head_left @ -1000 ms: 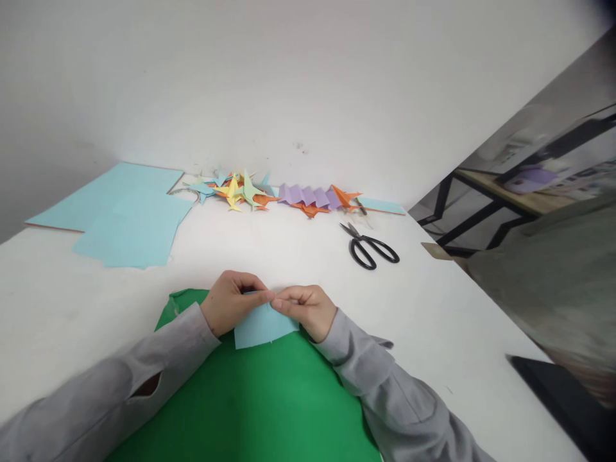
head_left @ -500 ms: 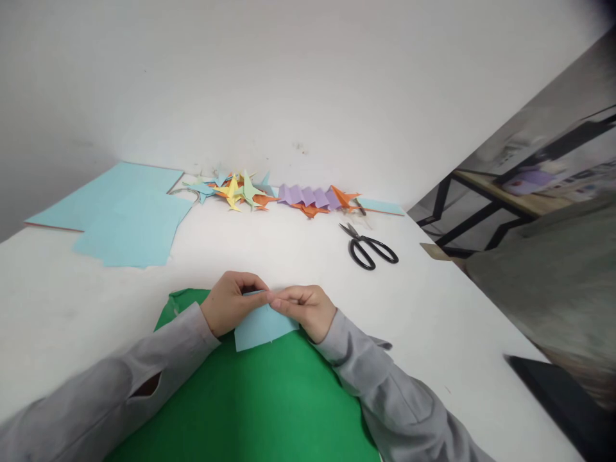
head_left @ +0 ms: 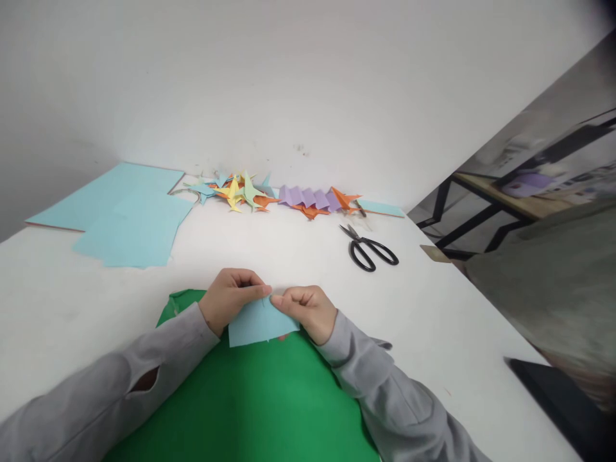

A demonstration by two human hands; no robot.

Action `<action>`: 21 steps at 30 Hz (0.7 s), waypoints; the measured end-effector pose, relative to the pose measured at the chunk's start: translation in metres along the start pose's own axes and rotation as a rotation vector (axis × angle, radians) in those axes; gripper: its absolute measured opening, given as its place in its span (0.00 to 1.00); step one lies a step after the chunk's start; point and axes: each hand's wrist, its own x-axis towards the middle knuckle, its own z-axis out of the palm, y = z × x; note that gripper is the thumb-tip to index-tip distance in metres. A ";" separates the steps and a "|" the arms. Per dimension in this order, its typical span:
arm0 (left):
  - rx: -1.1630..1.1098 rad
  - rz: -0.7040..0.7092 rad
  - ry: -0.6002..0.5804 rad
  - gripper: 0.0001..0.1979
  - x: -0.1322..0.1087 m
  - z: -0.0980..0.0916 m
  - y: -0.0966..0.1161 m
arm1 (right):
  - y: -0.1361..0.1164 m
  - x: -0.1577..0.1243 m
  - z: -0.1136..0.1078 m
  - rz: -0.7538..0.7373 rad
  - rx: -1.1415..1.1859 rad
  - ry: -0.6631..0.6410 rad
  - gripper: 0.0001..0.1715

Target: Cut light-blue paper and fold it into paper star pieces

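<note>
Fingers [head_left: 262,292] of the left hand [head_left: 227,300] and right hand [head_left: 312,313] pinch a small blue paper [head_left: 257,326] near its top edge, just beside each other, over green cloth [head_left: 240,398] at the near side of a white table [head_left: 269,247]. Farther out, black-handled scissors [head_left: 357,239] lie to the right and larger blue sheets [head_left: 135,234] to the left, with colorful folded paper shapes [head_left: 233,191] near the wall [head_left: 308,96].
</note>
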 end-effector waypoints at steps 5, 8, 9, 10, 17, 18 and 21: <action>0.006 -0.016 0.020 0.09 0.002 -0.002 0.001 | 0.002 0.000 -0.001 0.029 0.051 -0.038 0.21; 0.087 0.034 -0.011 0.07 0.002 -0.003 0.002 | 0.001 0.001 0.000 -0.001 0.016 0.029 0.20; 0.127 0.056 -0.033 0.06 0.002 -0.003 0.003 | 0.001 0.002 0.000 -0.018 -0.002 0.043 0.21; 0.162 0.075 -0.050 0.06 0.002 -0.003 0.003 | 0.001 0.002 0.000 -0.027 -0.014 0.048 0.21; 0.131 0.038 0.004 0.05 0.000 -0.002 0.002 | 0.002 0.001 -0.001 0.062 0.101 -0.015 0.19; 0.124 0.037 0.010 0.05 0.000 -0.002 0.002 | 0.002 0.000 -0.001 0.049 0.098 -0.012 0.20; 0.106 0.036 0.023 0.05 0.001 -0.002 0.003 | 0.001 -0.002 -0.001 0.032 0.039 -0.007 0.24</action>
